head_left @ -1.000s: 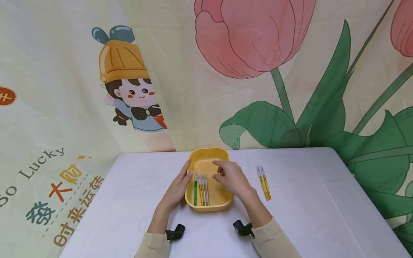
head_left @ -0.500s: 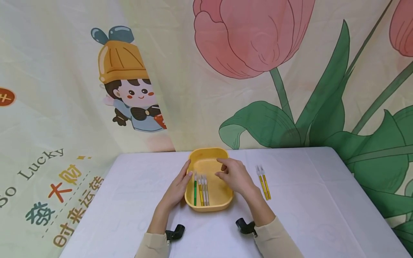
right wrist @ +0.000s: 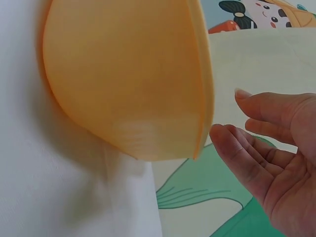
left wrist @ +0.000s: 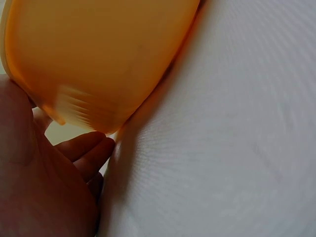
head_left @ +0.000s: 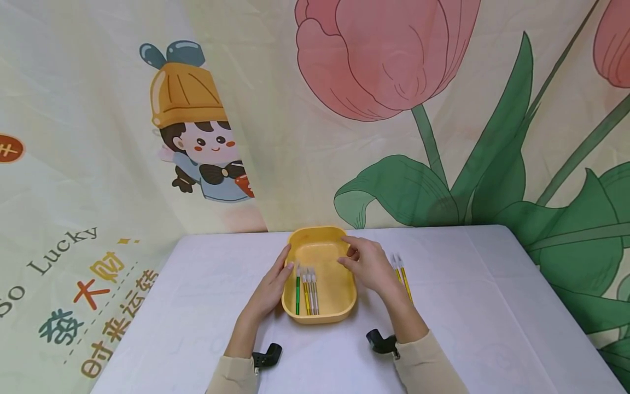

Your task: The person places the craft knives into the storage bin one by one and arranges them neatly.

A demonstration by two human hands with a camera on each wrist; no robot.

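Note:
A yellow tray [head_left: 337, 298] sits on the white-covered table. My left hand [head_left: 269, 285] holds its left wall, thumb at the rim and fingers along the outside; the left wrist view shows this hand [left wrist: 54, 168] against the tray wall [left wrist: 113, 54]. Inside the tray lie a green pen-like stick [head_left: 297, 295] and several slim yellow and silvery ones [head_left: 310, 298] with pale tips. My right hand [head_left: 368, 267] hovers by the tray's right rim, thumb and fingers apart and holding nothing, as the right wrist view confirms for that hand [right wrist: 276, 153].
Two yellow sticks [head_left: 405, 276] lie on the table right of the tray, partly hidden by my right hand. A printed cloth [head_left: 275, 137] with tulips and a cartoon figure hangs behind the table [head_left: 492, 306]. Both wrists wear black cameras [head_left: 268, 355].
My right hand has drawn back rightward from above the tray to its right rim, now partly covering the two sticks outside. The left hand and tray have stayed put.

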